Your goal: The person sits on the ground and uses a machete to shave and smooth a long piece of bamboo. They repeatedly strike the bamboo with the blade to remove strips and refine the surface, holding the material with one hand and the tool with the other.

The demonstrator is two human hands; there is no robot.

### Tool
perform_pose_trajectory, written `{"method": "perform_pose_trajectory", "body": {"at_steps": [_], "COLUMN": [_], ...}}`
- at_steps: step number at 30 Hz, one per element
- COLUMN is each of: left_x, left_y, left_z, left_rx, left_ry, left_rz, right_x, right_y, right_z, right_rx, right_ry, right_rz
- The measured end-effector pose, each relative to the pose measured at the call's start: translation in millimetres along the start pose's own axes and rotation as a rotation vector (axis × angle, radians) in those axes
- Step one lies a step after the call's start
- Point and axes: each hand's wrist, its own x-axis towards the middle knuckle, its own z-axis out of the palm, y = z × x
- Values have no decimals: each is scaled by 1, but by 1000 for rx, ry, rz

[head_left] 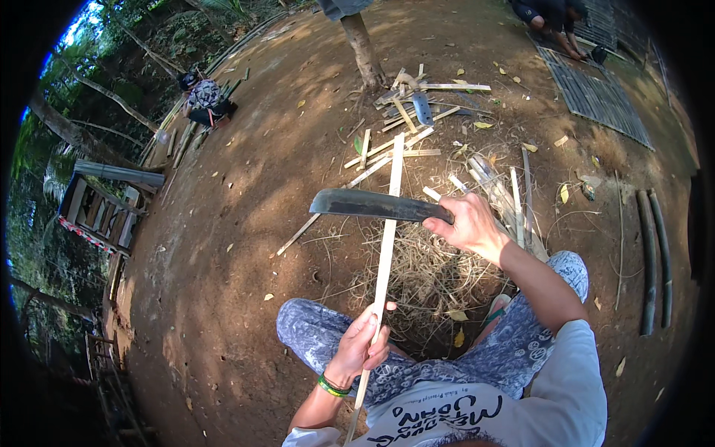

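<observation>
My right hand (pixel 471 225) is closed round the handle of a machete (pixel 365 203). Its dark, broad blade points left and lies across a long pale bamboo strip (pixel 387 246); whether blade and strip touch, I cannot tell. Lower down, my left hand (pixel 362 344) grips that strip, which slants from beside my lap up and away from me. Beneath them, between my bent legs, lies a heap of curled shavings (pixel 428 276). Several split bamboo pieces (pixel 514 201) rest on the ground just beyond my right hand.
Ahead, cut strips (pixel 406 119) and a blue-grey blade-shaped piece (pixel 422 109) lie by a tree trunk (pixel 363 52). Two dark poles (pixel 646 261) are at right. A person (pixel 205 100) crouches far left; another (pixel 550 18) bends over a slatted bamboo panel (pixel 599 100) at far right.
</observation>
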Motion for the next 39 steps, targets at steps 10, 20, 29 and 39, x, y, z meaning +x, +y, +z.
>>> {"method": "perform_pose_trajectory", "body": {"at_steps": [10, 20, 29, 39], "left_x": [-17, -46, -17, 13], "left_y": [-13, -34, -37, -13], "left_z": [-12, -15, -43, -10], "left_rx": [-67, -227, -441, 105], "left_ry": [-32, -130, -206, 91], "left_rz": [-28, -108, -65, 77], "right_x": [6, 21, 14, -17], "right_y": [11, 67, 16, -42], "right_z": [-19, -19, -28, -8], "right_rx": [137, -15, 71, -120], "right_ry": [-40, 115, 26, -253], "right_rz": [84, 307, 330, 25]}}
